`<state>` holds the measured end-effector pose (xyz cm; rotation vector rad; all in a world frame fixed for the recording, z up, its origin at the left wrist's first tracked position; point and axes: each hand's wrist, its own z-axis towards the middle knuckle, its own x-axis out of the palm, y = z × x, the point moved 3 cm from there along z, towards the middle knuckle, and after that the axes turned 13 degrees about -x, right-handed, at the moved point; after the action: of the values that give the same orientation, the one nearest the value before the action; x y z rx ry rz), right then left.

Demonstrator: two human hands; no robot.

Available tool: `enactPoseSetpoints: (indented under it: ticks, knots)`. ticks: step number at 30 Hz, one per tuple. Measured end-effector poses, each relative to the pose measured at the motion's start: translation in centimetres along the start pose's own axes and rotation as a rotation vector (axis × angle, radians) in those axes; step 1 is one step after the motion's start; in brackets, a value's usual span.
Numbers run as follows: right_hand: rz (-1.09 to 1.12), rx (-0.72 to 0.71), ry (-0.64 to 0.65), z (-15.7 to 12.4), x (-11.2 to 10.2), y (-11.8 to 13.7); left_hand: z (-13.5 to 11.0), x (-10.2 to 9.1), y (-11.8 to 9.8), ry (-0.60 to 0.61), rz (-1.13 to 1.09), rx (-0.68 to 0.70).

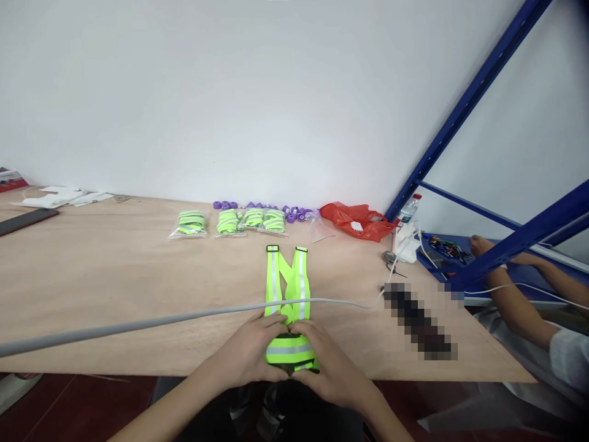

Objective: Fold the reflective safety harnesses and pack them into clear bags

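Observation:
A neon-yellow reflective vest with grey stripes lies flat on the wooden table, its two straps pointing away from me. Its near end is folded over at the table's front edge. My left hand and my right hand both rest on that folded end, fingers curled round the fabric and pinching it from either side. A grey cable runs across the table just beyond my fingers and over the vest.
Several bagged folded vests sit in a row near the wall, with purple rollers behind them and a red plastic bag to their right. A blue metal rack stands at the right, where another person's arms reach in.

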<state>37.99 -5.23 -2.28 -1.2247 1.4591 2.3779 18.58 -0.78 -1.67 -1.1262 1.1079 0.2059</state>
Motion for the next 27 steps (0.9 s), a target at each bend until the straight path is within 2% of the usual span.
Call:
enactPoseSetpoints:
  ticks: [7,17,27]
  knots:
    - [-0.052,-0.017,0.025,0.2,0.1,0.2,-0.3,0.5,0.3,-0.033,-0.041,0.022]
    - [-0.125,-0.056,0.021,-0.2,0.5,0.1,-0.8,-0.2,-0.1,0.029,-0.026,0.030]
    - [-0.138,-0.068,0.019,0.1,1.3,0.5,-0.7,0.1,-0.5,0.065,-0.086,0.021]
